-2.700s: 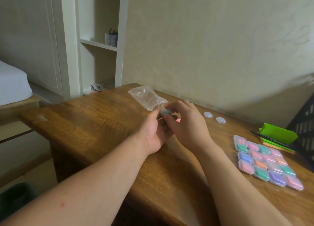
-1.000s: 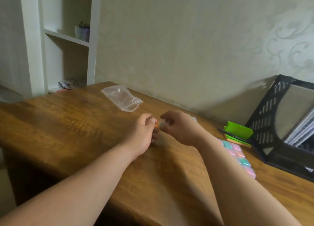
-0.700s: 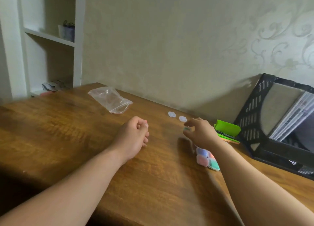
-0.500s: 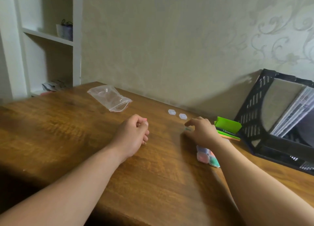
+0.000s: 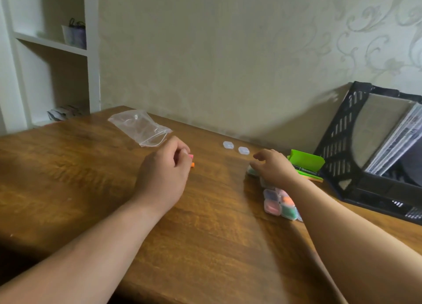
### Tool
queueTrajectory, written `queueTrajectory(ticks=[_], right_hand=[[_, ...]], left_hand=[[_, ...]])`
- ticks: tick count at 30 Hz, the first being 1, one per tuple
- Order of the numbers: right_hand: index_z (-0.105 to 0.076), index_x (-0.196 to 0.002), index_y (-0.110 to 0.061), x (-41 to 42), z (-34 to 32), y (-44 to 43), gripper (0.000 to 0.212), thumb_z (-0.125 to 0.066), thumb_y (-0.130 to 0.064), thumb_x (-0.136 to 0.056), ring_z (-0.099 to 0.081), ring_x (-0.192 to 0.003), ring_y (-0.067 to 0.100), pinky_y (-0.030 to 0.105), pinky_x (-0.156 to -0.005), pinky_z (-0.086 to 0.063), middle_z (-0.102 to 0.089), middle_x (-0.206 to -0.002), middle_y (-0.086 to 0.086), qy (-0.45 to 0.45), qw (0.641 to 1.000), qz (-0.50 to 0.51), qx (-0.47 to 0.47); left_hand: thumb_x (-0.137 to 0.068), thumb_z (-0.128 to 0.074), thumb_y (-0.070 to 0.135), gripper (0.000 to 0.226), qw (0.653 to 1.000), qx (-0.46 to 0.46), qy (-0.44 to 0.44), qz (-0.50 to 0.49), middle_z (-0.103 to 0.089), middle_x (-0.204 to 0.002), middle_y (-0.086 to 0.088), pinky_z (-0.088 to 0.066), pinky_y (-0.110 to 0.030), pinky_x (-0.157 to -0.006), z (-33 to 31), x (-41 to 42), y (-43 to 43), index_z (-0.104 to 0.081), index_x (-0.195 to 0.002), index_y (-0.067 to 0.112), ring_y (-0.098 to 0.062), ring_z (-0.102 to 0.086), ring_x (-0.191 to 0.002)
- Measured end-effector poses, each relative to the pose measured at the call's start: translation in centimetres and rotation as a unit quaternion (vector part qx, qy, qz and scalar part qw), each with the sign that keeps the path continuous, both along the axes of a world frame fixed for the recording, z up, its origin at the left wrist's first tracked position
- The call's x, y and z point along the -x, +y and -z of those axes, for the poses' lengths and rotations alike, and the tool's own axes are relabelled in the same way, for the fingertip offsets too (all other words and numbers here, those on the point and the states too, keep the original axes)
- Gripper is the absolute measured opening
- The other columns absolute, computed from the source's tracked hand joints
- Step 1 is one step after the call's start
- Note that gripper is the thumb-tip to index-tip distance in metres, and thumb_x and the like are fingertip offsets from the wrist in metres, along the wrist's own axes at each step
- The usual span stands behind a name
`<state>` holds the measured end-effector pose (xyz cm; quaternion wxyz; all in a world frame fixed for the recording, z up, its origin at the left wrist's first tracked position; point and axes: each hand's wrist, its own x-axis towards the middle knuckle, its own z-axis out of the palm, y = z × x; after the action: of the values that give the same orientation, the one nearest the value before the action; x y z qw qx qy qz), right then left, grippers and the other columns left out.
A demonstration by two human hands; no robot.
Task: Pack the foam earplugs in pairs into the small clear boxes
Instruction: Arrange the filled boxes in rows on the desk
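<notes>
My left hand [image 5: 164,173] rests curled on the wooden table [image 5: 91,189] and pinches a pink and an orange foam earplug [image 5: 191,160] at its fingertips. My right hand [image 5: 272,168] sits at the far end of a cluster of filled small clear boxes [image 5: 279,204], its fingers round a box with green earplugs [image 5: 251,171] that stands on the table. My right forearm hides much of the cluster. Two empty small clear boxes [image 5: 228,145] [image 5: 243,150] lie shut near the wall, between my hands.
An empty clear zip bag [image 5: 139,128] lies at the back left. A green notepad [image 5: 306,162] with a pen sits behind my right hand. A black file rack [image 5: 338,144] with papers stands at the right. White shelves stand beyond the table's left end.
My hands have parted. The right hand carried the green-filled box rightwards and down to the cluster of filled boxes. The left hand stayed put with the earplugs. The view swung right.
</notes>
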<state>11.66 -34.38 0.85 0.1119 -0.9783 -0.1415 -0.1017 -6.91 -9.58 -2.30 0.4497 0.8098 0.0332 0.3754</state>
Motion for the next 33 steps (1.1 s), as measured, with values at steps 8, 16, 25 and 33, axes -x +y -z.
queueTrajectory(ticks=[8,16,25,33], right_hand=[[-0.067,-0.136,-0.024,-5.2,-0.9,1.2,0.047,-0.053,-0.047,-0.097,-0.064,-0.124,0.033,0.049,-0.106,-0.053,-0.07,-0.137,0.005,0.018,0.999,0.021,0.024],[-0.039,-0.163,-0.036,-6.9,-1.7,4.8,0.06,-0.052,-0.032,-0.104,-0.053,-0.138,0.036,0.053,-0.116,-0.043,-0.056,-0.154,0.008,0.069,0.994,0.032,0.08],[-0.071,-0.127,-0.017,-6.5,-1.3,7.5,0.029,-0.061,-0.012,-0.101,-0.069,-0.097,0.028,0.044,-0.094,-0.062,-0.07,-0.112,0.006,0.064,0.99,0.024,0.123],[-0.071,-0.12,-0.02,-5.0,-2.0,6.8,0.024,-0.064,-0.017,-0.098,-0.068,-0.092,0.025,0.037,-0.086,-0.061,-0.07,-0.107,0.003,0.033,0.998,0.016,0.051]], left_hand=[[-0.111,-0.051,0.032,0.021,0.962,-0.137,0.237,-0.021,-0.063,-0.107,0.007,-0.041,-0.028,-0.058,-0.2,-1.3,-0.3,-0.059,-0.091,0.028,-0.007,-0.059,-0.075],[-0.109,-0.052,0.035,0.022,0.961,-0.134,0.238,-0.024,-0.066,-0.102,0.013,-0.056,-0.034,-0.063,0.3,-1.8,0.1,-0.061,-0.09,0.029,-0.009,-0.064,-0.077],[-0.111,-0.052,0.035,0.023,0.96,-0.145,0.236,-0.035,-0.065,-0.082,0.01,-0.048,-0.025,-0.056,0.3,-1.8,-0.1,-0.061,-0.09,0.029,-0.009,-0.065,-0.07],[-0.11,-0.053,0.033,0.024,0.967,-0.114,0.225,-0.019,-0.064,-0.079,0.009,-0.044,-0.025,-0.055,0.3,-1.9,0.0,-0.062,-0.089,0.026,-0.012,-0.062,-0.068]])
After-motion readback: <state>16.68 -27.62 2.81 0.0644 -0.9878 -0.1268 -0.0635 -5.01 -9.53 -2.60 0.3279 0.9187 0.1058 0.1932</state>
